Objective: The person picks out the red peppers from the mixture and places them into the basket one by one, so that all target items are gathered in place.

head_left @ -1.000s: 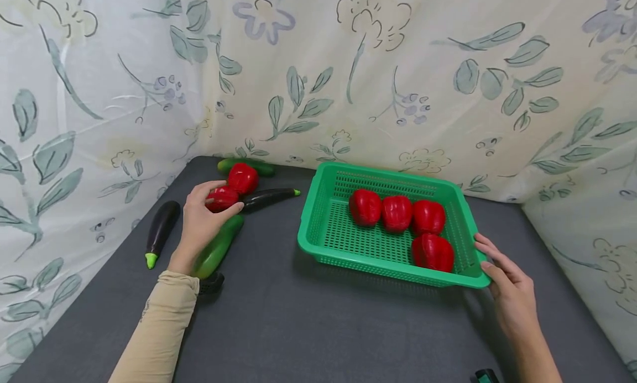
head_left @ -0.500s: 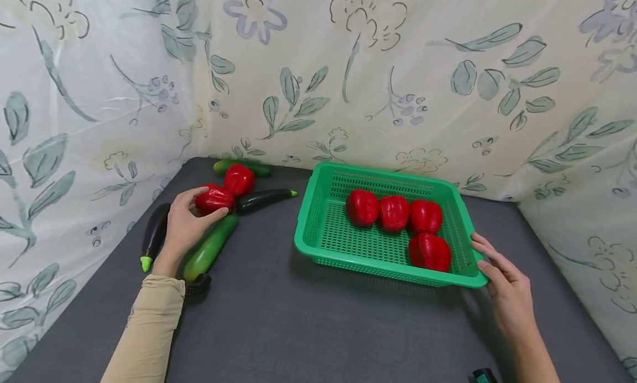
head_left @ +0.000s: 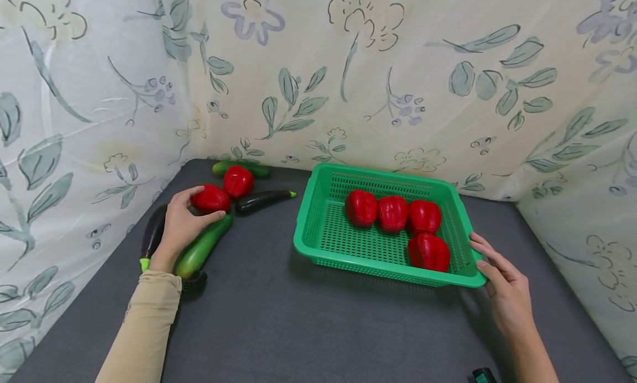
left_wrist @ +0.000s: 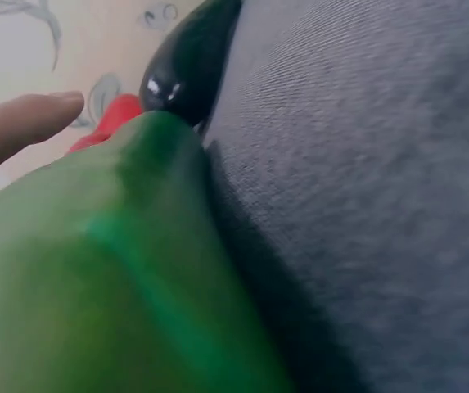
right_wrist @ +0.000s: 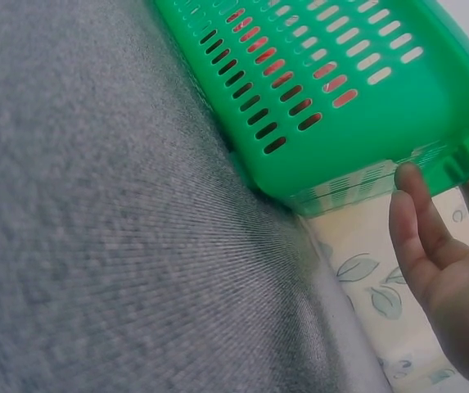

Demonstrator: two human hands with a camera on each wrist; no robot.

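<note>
My left hand (head_left: 184, 220) curls round a red bell pepper (head_left: 211, 199), fingers on its far left side and thumb at its near right. Right beside that one is a second red bell pepper (head_left: 238, 182). A thick green cucumber (head_left: 204, 247) lies under the thumb and along the wrist; it fills much of the left wrist view, where the thumb (left_wrist: 29, 123) also shows. At the right, my right hand (head_left: 507, 289) holds the end rim of a green plastic basket (head_left: 343, 261), with fingertips (right_wrist: 408, 176) against its outer wall. Several red bell peppers (head_left: 393, 214) sit inside.
To the left of the left hand lies a dark eggplant (head_left: 153, 234); a slimmer one (head_left: 264, 200) points toward the basket. Another cucumber (head_left: 254, 169) lies at the back. A floral curtain (head_left: 298, 68) borders the dark grey tabletop (head_left: 318, 328).
My left hand has moved a little left, shifting the bell pepper with it, and the near cucumber has slid left too. The right hand and basket stay in place; the head view has drifted slightly.
</note>
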